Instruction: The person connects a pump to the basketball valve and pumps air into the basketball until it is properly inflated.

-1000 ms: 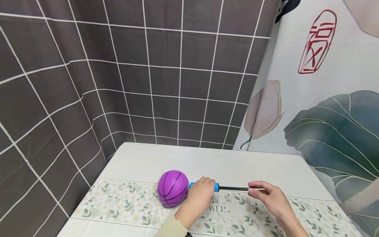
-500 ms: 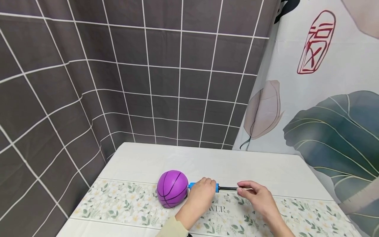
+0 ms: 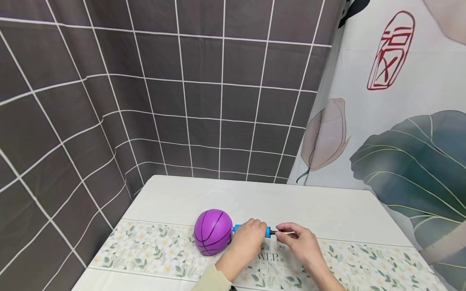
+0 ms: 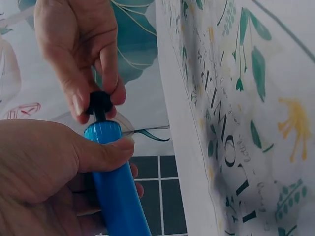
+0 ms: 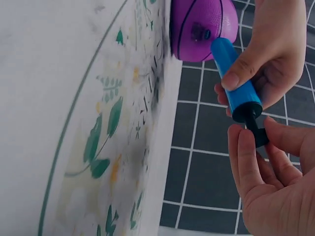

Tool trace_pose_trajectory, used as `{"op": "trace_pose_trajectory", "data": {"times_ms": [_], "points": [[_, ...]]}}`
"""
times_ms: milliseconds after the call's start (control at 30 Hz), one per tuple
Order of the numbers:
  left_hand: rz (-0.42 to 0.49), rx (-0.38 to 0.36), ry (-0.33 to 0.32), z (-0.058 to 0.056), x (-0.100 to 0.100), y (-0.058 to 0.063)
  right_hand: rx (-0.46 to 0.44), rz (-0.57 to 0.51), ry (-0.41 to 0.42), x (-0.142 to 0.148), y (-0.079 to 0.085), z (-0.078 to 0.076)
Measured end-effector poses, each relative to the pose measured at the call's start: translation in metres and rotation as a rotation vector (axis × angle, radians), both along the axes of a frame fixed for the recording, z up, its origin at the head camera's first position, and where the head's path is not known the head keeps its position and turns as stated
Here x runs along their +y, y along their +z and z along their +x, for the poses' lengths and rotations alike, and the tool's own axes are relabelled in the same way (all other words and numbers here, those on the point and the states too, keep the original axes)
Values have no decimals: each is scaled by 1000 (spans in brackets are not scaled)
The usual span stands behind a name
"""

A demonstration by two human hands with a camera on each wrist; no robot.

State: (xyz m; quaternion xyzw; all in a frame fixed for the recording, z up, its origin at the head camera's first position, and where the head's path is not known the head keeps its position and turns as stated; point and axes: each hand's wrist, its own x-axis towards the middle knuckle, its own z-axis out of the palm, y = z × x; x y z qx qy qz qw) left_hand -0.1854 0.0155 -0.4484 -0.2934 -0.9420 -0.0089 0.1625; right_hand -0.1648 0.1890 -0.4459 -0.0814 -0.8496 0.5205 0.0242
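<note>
A purple ball (image 3: 212, 232) with black basketball lines sits on the table, left of both hands. My left hand (image 3: 247, 240) grips the blue barrel of a hand pump (image 4: 118, 191), whose tip meets the ball's right side. With fingertips and thumb, my right hand (image 3: 298, 242) pinches the pump's black handle (image 5: 260, 137). Only a short bit of the black rod shows between handle and barrel. In the right wrist view the pump (image 5: 231, 73) runs from the ball (image 5: 204, 29) down to the right fingers.
A white cloth with a floral band covers the table (image 3: 189, 194). Behind and to the left hangs a dark curtain with a white grid (image 3: 200, 101). At the right is a pale curtain (image 3: 356, 153) printed with large leaves.
My right hand has moved left toward the left hand, pushing the black rod most of the way into the barrel. The ball and left hand have stayed in place.
</note>
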Motion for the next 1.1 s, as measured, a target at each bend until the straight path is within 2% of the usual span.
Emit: {"op": "trace_pose_trajectory", "data": {"times_ms": [433,600,833,1100], "points": [[5,-21,20,-1,-1,0,-111,-28,-7,60,15,7],[18,-10,21,-1,-2,0,-113,-16,-22,75,20,11],[9,25,16,-2,-2,-1,-102,31,-43,71,16,11],[-16,55,-4,-1,0,-2,-10,49,-21,41,9,9]]}}
